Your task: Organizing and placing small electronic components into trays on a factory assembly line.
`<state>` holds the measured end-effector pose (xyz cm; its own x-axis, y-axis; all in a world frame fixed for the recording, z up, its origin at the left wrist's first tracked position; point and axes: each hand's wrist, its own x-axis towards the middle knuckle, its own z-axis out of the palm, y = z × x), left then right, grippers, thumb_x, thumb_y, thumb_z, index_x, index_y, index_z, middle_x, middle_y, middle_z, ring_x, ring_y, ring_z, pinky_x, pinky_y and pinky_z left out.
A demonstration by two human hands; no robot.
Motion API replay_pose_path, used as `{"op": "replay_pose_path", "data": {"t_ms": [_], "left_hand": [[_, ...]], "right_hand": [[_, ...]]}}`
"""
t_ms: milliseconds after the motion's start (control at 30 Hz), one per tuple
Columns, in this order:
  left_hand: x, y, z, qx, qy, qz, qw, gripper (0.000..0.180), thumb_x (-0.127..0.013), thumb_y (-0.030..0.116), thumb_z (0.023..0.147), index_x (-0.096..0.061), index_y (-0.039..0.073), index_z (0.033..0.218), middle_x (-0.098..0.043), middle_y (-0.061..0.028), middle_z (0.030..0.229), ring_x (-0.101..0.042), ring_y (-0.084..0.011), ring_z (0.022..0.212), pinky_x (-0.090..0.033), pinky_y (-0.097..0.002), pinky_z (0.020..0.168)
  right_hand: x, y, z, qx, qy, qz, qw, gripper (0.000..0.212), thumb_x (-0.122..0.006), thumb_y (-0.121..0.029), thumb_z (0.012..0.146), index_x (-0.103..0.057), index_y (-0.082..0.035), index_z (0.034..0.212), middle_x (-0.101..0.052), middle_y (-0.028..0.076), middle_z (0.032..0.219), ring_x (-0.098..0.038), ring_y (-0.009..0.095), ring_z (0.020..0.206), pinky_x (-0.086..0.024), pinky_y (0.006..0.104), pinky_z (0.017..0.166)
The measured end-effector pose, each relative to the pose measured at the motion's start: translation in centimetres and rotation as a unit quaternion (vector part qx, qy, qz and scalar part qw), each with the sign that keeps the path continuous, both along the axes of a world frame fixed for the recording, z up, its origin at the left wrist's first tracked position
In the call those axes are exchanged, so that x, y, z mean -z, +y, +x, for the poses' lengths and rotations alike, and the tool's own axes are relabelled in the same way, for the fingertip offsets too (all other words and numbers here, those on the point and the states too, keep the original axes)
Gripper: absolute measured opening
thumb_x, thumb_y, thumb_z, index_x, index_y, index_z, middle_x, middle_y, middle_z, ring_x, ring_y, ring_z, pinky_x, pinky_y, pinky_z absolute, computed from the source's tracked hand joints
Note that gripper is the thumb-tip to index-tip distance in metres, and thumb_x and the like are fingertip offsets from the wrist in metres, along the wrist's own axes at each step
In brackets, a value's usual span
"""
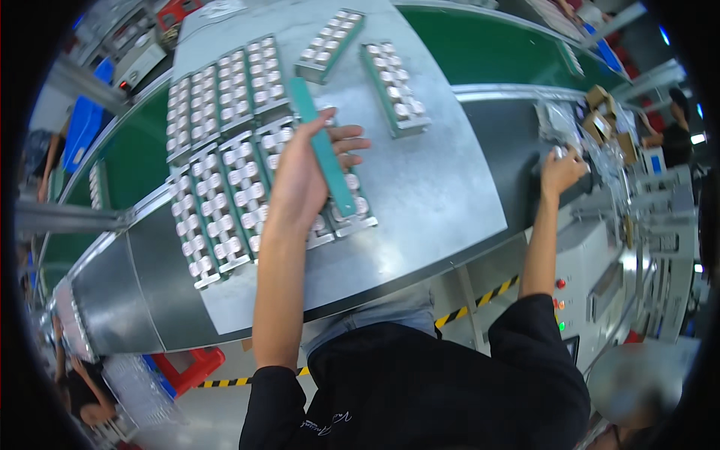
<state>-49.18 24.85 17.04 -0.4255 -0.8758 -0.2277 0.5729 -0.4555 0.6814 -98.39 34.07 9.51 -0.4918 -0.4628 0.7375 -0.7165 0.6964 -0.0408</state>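
Well to the left of your left fingers, a blue bin stands beyond a green belt. Nearer, and still to their left, a back row of narrow trays lies side by side on the pale metal sheet, each tray filled with pale round-topped pieces. A front row of similar trays runs below it and continues under your left hand.

Your left thumb crosses a long green strip and holds it against the palm; the other fingers reach out to the right past it, slightly bent. The strip slants from above the thumb to below the fingers, over the front trays. Beyond those fingertips, a tilted tray lies above and a single tray above and to the right.

Far to the right, your right hand has its fingers curled; you can't tell exactly what they grip. Clear plastic bags lie just above those fingers, with cardboard boxes above and to their right. Below the wrist stands a pale control cabinet with lit buttons.
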Motion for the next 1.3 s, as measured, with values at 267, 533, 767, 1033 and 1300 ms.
{"op": "replay_pose_path", "data": {"t_ms": [267,533,767,1033,1300], "left_hand": [[-0.3,0.5,0.6,-0.013,-0.012,0.001,1.000,0.042,-0.046,0.029,0.096,-0.043,0.000,0.127,-0.062,-0.0207,0.105,-0.064,-0.0298,0.096,-0.050,-0.0368,0.080],[-0.9,0.4,0.9,-0.008,0.014,-0.004,1.000,0.042,-0.044,0.032,0.097,-0.044,0.001,0.124,-0.063,-0.0207,0.104,-0.064,-0.0296,0.095,-0.050,-0.0368,0.081],[-0.7,0.5,1.6,-0.031,0.038,0.001,0.999,0.044,-0.044,0.034,0.097,-0.043,0.000,0.125,-0.062,-0.0209,0.105,-0.064,-0.0306,0.096,-0.050,-0.0381,0.083],[-0.6,0.8,0.6,-0.029,0.132,-0.006,0.991,0.057,-0.040,0.045,0.098,-0.037,-0.005,0.127,-0.051,-0.0291,0.124,-0.053,-0.0351,0.116,-0.044,-0.0447,0.100],[-1.2,1.9,-0.8,-0.012,0.116,-0.010,0.993,0.081,-0.041,0.058,0.096,-0.017,-0.006,0.138,-0.046,-0.0278,0.131,-0.053,-0.0296,0.111,-0.040,-0.0433,0.102]], "right_hand": [[-7.3,-11.7,17.7,-0.459,-0.324,-0.041,0.826,0.034,-0.073,-0.022,0.082,-0.064,-0.001,0.108,-0.063,0.014,0.109,-0.061,0.025,0.096,-0.050,0.0356,0.082],[-6.0,-17.1,29.4,-0.378,-0.269,0.197,0.864,0.091,-0.076,-0.039,0.075,-0.031,0.007,0.139,-0.048,0.032,0.125,-0.048,0.047,0.115,-0.046,0.0530,0.091],[-5.1,-15.7,30.7,-0.334,-0.240,0.248,0.877,0.089,-0.070,-0.027,0.079,-0.020,0.005,0.145,-0.046,0.032,0.128,-0.046,0.046,0.117,-0.045,0.0540,0.091],[-8.1,-9.4,31.2,-0.413,-0.109,0.123,0.896,0.069,-0.071,-0.033,0.084,-0.043,0.001,0.137,-0.049,0.027,0.124,-0.053,0.037,0.108,-0.047,0.0443,0.082],[-11.5,-2.3,35.4,-0.561,-0.451,0.151,0.677,0.046,-0.071,-0.014,0.083,-0.054,-0.003,0.125,-0.056,0.013,0.113,-0.057,0.019,0.092,-0.048,0.0294,0.076]]}}
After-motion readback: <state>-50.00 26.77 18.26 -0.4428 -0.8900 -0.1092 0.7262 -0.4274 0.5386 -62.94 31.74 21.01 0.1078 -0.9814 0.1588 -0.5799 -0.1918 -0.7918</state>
